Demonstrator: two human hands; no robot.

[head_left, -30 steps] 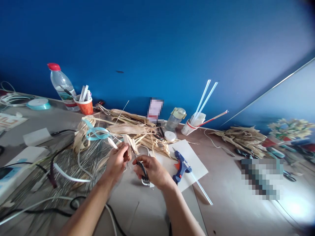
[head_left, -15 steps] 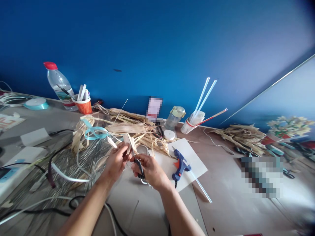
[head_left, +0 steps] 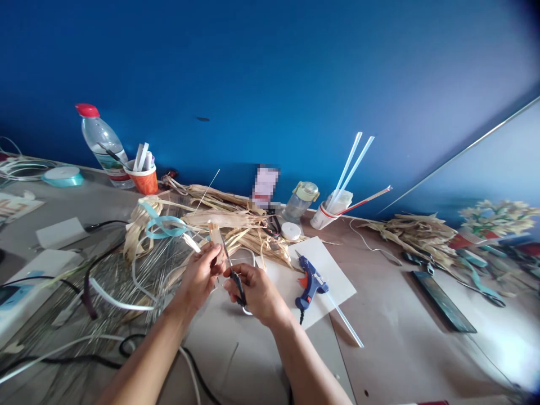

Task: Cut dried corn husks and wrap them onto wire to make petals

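Note:
My left hand (head_left: 198, 278) pinches a small piece of dried corn husk (head_left: 215, 236) and holds it upright over the table. In my right hand (head_left: 257, 292) is a pair of black-handled scissors (head_left: 233, 274), with the blades pointing up along the husk piece. Both hands are close together, nearly touching, just in front of a pile of dried husks (head_left: 223, 219). A light blue ribbon (head_left: 162, 224) curls on the left part of that pile.
A blue glue gun (head_left: 310, 281) lies on a white sheet (head_left: 333, 281) to the right. A water bottle (head_left: 101, 143), orange cup (head_left: 143, 179), jar (head_left: 300, 201) and white cup with straws (head_left: 327, 216) stand along the blue wall. Cables (head_left: 97, 292) spread left; another husk pile (head_left: 417, 233) and phone (head_left: 442, 301) lie right.
My hands have shifted slightly; the husk piece stands a little higher and the scissors have moved up along it. The rest of the table is unchanged.

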